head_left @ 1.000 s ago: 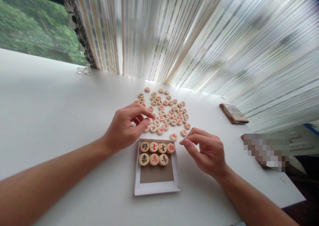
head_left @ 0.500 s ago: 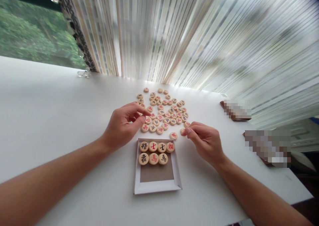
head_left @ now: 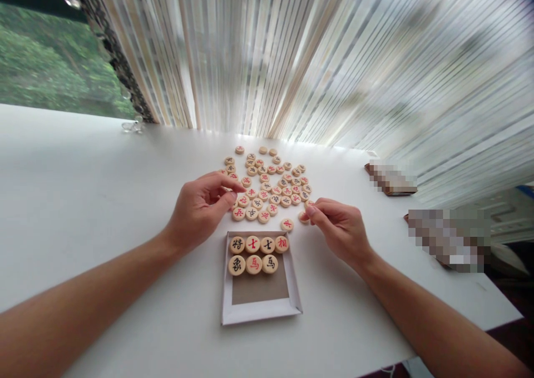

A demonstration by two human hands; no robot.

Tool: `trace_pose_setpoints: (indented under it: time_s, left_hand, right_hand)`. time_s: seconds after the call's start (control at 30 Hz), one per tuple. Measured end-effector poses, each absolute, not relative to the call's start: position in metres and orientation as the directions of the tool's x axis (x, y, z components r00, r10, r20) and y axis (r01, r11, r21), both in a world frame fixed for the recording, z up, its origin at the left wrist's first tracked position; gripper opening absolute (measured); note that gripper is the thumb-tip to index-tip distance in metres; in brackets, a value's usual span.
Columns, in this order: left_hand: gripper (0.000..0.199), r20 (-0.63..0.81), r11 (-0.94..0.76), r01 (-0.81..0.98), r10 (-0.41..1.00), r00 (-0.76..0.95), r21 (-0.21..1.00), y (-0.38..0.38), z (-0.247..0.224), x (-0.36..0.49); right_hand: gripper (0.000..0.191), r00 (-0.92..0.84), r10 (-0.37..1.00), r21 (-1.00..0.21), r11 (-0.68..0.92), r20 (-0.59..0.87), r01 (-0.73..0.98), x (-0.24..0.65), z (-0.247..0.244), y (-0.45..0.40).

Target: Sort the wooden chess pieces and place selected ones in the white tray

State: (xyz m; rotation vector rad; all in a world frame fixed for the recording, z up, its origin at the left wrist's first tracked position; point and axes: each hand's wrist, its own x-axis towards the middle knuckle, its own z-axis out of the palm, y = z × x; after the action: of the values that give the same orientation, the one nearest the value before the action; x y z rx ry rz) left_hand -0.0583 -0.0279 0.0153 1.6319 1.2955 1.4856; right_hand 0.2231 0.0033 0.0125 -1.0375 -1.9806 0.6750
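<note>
Many round wooden xiangqi pieces (head_left: pixel 263 195) with red or black characters lie spread over the white table. In front of them sits a shallow white box (head_left: pixel 261 310) with a brown bottom. Inside it are two rows of pieces, among them a red horse piece (head_left: pixel 253 264) and a black general piece (head_left: pixel 237 244). My left hand (head_left: pixel 204 205) hovers at the left edge of the spread, thumb and forefinger slightly apart, nothing visible between them. My right hand (head_left: pixel 337 225) is pinched at the right edge, fingertips by a red-marked piece (head_left: pixel 309 204); whether it grips anything is hidden.
A string curtain (head_left: pixel 250 61) hangs behind the white table (head_left: pixel 104 189), with a window at the left. A small clear glass ornament (head_left: pixel 132 126) stands at the back left. Two partly blurred brown objects (head_left: pixel 396 189) lie along the right side.
My right fingertips have moved slightly away from me, from the nearer piece toward the one behind it. My left hand stays nearly in place. The whole view has shifted a little.
</note>
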Motion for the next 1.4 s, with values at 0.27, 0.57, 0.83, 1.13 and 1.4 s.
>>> trace_pose_setpoints:
  time_s: [0.27, 0.57, 0.83, 1.13, 1.4]
  left_hand:
    - [0.011, 0.386, -0.353, 0.262, 0.918, -0.086, 0.898, -0.0280, 0.0147, -0.0585]
    - [0.014, 0.342, -0.310, 0.243, 0.934, -0.101, 0.919, -0.0271, 0.0123, -0.0582]
    - [0.016, 0.324, -0.298, 0.206, 0.940, -0.103, 0.932, -0.0277, 0.0129, -0.0582]
    - [0.017, 0.316, -0.296, 0.176, 0.943, -0.102, 0.939, -0.0275, 0.0139, -0.0573]
    - [0.017, 0.287, -0.268, 0.157, 0.952, -0.111, 0.950, -0.0279, 0.0144, -0.0580]
  right_hand:
    - [0.042, -0.370, 0.848, -0.749, 0.517, 0.380, 0.416, 0.2241, 0.0104, 0.0042]
    - [0.040, -0.365, 0.858, -0.763, 0.496, 0.360, 0.414, 0.2251, 0.0082, 0.0054]
    - [0.039, -0.371, 0.860, -0.769, 0.491, 0.351, 0.409, 0.2249, 0.0079, 0.0057]
    - [0.039, -0.394, 0.853, -0.771, 0.496, 0.344, 0.400, 0.2264, 0.0063, 0.0067]
    - [0.039, -0.391, 0.860, -0.769, 0.484, 0.328, 0.418, 0.2246, 0.0075, 0.0060]
